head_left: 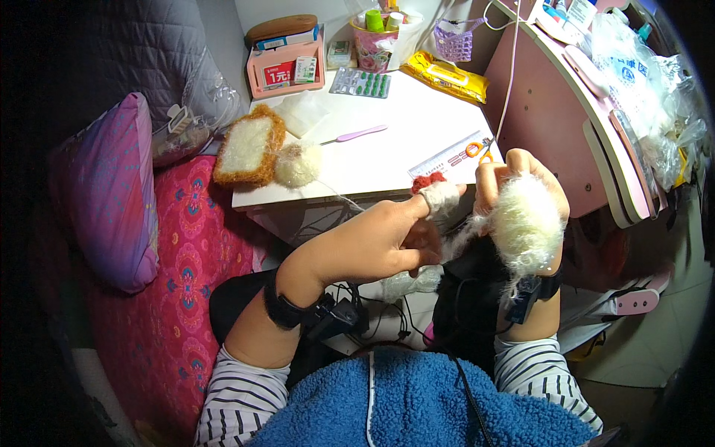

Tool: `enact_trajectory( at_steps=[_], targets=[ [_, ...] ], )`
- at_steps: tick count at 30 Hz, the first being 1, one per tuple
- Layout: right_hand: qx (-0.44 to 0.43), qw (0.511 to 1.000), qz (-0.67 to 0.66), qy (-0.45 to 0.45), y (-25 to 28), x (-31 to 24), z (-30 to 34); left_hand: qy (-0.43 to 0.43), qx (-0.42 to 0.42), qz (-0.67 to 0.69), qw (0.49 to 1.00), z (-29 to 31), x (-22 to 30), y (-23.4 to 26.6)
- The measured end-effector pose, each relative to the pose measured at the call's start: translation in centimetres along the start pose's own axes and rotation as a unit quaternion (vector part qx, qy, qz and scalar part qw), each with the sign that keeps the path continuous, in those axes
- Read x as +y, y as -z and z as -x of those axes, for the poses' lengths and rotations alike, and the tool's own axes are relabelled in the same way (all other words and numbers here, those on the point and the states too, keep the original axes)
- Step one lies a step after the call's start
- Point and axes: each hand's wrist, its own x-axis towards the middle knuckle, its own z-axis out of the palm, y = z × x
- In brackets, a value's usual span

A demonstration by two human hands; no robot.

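Nearest us, a blue fleece garment (pixel 328 406) covers the lap, with a white fuzzy bundle (pixel 413 281) just below the left hand (pixel 395 238). Off the table's (pixel 417 119) near edge, that hand's fingers are curled, with a white fuzzy band (pixel 441 200) around one and a red piece (pixel 427 181) beside it; we cannot tell whether they grip the strand between the hands. The right hand (pixel 521 175) has its fingers closed on the cream fuzzy piece (pixel 527 220), which bulks over it.

By the table's near left corner we see a brown-edged fuzzy square (pixel 248 149) touching a cream ball (pixel 298 165); toward the near right corner, orange-handled scissors (pixel 474 149) and a ruler (pixel 447 156). A purple-handled hook (pixel 363 134) lies mid-table. Toward the far edge are a pill blister (pixel 360 83) and a yellow packet (pixel 447 77).
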Motion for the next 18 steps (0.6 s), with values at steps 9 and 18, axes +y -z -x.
enact_trajectory(
  at_steps=[9, 18],
  targets=[
    [0.03, 0.988, 0.088, 0.121, 0.2, -0.5, 0.6, -0.134, 0.256, 0.118, 0.95, 3.1, 0.8, 6.0],
    [-0.09, 0.985, -0.081, 0.127, 1.4, -1.6, -0.3, -0.099, 0.528, 0.04, 0.842, 6.4, -3.3, 12.6]
  ],
)
